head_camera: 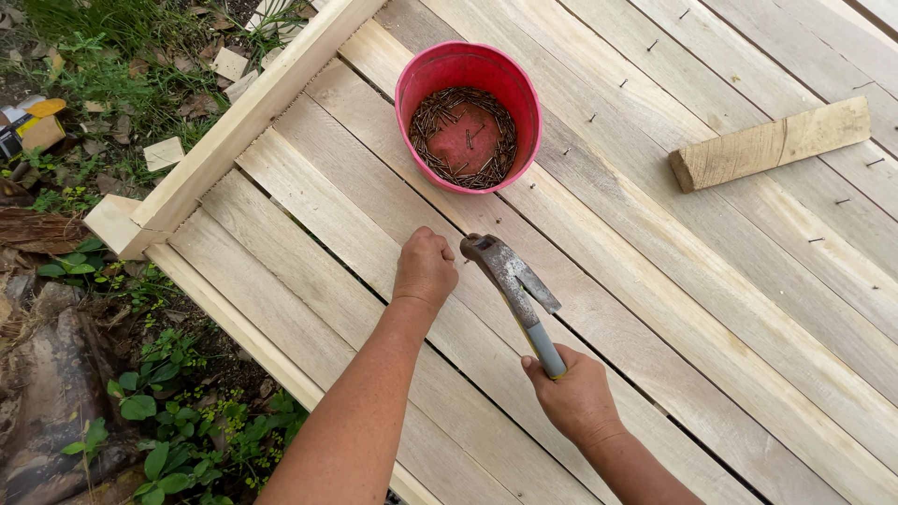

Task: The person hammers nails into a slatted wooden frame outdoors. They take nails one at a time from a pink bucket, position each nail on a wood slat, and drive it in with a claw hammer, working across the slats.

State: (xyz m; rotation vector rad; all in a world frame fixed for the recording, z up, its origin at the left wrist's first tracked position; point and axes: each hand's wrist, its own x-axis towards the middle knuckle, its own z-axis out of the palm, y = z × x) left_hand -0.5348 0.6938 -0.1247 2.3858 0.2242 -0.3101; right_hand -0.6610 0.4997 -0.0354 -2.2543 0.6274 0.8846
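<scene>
Hammer (513, 281) sits gripped by its handle in the right hand (577, 400) just short of the red bucket of nails (468, 117), the fisted left hand (426, 268) pinching low beside its head, contents unclear, while beyond the bucket several nails (592, 118) stand half-driven in the boards (711, 309).
</scene>
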